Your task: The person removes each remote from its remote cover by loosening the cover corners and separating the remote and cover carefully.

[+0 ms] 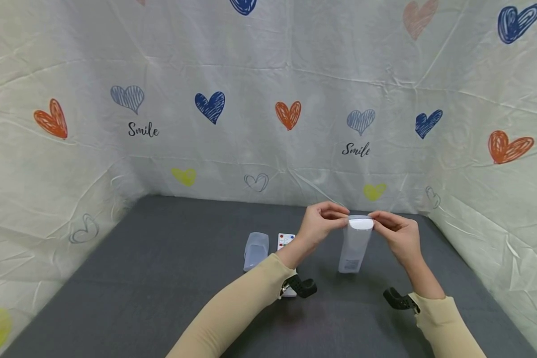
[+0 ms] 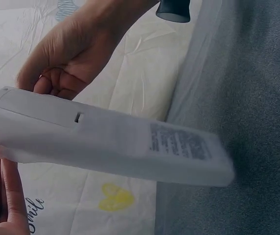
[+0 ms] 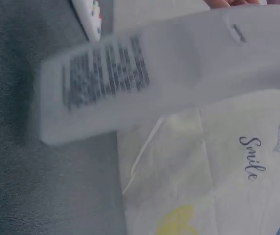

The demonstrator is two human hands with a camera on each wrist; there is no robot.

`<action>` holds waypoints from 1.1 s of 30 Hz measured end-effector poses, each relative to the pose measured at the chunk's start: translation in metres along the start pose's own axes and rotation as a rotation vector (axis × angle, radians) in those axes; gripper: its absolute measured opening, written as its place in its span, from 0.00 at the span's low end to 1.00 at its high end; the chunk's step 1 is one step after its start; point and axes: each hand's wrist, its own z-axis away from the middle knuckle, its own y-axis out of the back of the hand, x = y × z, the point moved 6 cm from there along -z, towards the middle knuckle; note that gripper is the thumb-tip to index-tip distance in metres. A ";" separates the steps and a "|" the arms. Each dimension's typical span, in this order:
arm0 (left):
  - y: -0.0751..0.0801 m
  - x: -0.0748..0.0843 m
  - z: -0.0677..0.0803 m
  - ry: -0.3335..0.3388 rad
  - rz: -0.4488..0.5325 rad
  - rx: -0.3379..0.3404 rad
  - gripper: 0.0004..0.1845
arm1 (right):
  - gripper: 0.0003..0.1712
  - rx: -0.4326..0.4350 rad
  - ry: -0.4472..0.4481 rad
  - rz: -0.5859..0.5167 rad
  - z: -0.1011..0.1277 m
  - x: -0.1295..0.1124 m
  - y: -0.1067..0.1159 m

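both hands are on one item, a white remote in a translucent cover [image 1: 353, 248], which stands right of centre over a dark grey tabletop [image 1: 161, 278]. it is near upright with a slight tilt, its lower end to the left; whether that end touches the surface cannot be told.

the left hand [image 1: 320, 223] pinches the left edge of the upper end between thumb and bent fingers, with only a narrow gap between the tips. the right hand [image 1: 398, 233] pinches the right edge of the same end, thumb nearer, forefinger reaching over to the rim.

the wrist views show a printed label [image 2: 179, 142] toward the lower end and a small dark slot [image 2: 79, 117] higher up.

left of the held item, a second remote [image 1: 286, 240], white with coloured buttons, lies partly hidden behind the left arm. just left of it lies a translucent case [image 1: 256, 248], its near right corner covered by a beige sleeve [image 1: 237, 298]. each wrist carries a black mount.

at the far side hangs a pale cloth [image 1: 250, 144], creased, printed with hearts and the word "smile".
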 end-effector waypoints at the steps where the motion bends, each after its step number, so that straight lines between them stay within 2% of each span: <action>1: 0.000 0.000 0.000 0.000 0.000 0.002 0.11 | 0.12 -0.001 -0.006 0.006 0.000 0.001 0.000; 5: 0.000 -0.005 0.003 0.008 -0.008 0.011 0.11 | 0.13 -0.023 -0.034 0.019 0.004 0.005 0.000; 13: 0.001 -0.037 -0.003 0.044 0.030 0.014 0.12 | 0.13 -0.062 -0.053 0.005 0.013 0.009 0.002; 18: -0.002 -0.043 -0.002 0.078 0.097 0.007 0.12 | 0.14 -0.074 -0.132 -0.001 0.017 0.010 0.005; 25: -0.006 -0.048 0.001 0.167 0.178 0.016 0.11 | 0.17 -0.155 -0.234 0.013 0.023 0.009 0.006; 30: -0.007 -0.051 0.005 0.207 0.182 0.023 0.10 | 0.20 -0.202 -0.285 0.073 0.028 0.009 0.007; 33: -0.008 -0.052 0.006 0.216 0.155 0.026 0.10 | 0.22 -0.219 -0.322 0.155 0.029 0.009 0.006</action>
